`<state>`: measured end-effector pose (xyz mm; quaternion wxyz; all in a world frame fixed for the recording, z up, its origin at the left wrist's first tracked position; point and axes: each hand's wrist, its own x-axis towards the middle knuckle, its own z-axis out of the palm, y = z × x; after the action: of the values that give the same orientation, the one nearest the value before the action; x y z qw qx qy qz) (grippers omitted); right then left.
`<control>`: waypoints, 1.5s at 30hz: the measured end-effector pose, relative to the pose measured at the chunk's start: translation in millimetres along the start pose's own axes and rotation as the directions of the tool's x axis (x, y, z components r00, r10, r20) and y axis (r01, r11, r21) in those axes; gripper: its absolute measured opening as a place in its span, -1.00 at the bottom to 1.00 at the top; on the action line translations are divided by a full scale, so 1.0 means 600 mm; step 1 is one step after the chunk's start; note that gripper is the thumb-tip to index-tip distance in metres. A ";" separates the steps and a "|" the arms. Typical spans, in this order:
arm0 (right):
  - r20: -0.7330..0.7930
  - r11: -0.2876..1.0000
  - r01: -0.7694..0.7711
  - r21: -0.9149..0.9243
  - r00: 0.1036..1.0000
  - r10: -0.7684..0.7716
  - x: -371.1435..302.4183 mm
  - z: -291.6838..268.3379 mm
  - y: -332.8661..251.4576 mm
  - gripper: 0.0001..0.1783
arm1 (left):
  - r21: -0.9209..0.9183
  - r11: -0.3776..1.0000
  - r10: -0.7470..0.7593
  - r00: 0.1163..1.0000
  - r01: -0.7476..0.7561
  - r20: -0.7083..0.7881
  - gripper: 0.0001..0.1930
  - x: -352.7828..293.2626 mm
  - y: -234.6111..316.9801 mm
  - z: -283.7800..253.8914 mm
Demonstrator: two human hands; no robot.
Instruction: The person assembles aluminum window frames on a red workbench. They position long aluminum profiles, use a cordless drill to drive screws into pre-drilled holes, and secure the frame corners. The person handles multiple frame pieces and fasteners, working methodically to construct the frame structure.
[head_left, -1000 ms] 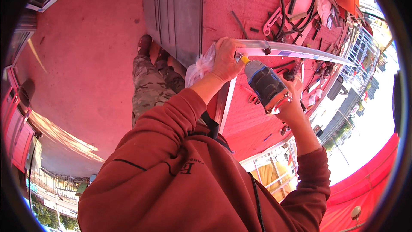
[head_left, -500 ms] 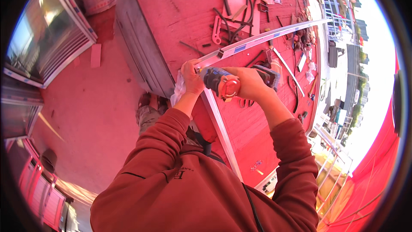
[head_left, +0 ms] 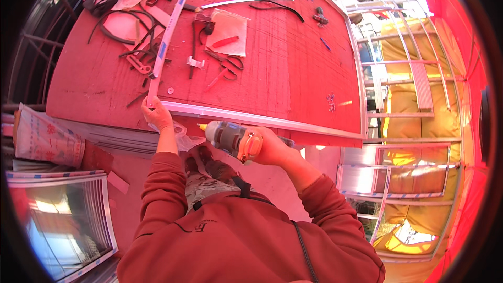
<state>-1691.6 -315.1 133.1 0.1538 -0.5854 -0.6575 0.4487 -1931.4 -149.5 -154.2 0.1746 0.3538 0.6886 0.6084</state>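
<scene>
Red-tinted light covers a table (head_left: 293, 73) in the upper frame. At its near edge the left hand (head_left: 156, 114) pinches the corner of a metal frame (head_left: 251, 118), steadying it. The right hand (head_left: 270, 147), centre frame, is wrapped tight around a power drill (head_left: 230, 139), its tip aimed at that corner.

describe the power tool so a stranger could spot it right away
Start at the big red worktable and follow the pale metal strip along its near edge. Just below that strip, the right hand holds a drill pointing left toward the left hand. Its grey body and orange rear cap set it apart.
</scene>
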 end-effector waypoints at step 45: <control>-0.101 0.046 -0.256 0.966 -0.207 0.973 -0.761 0.689 0.553 -0.75 | -0.192 0.450 -0.127 -0.275 -0.872 0.953 -0.64 -0.638 0.267 0.289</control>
<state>-1660.9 -928.4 -202.4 0.3538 -0.8641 0.2422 0.2636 -1507.4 -291.8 -107.2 0.2064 0.9244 0.2928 -0.1311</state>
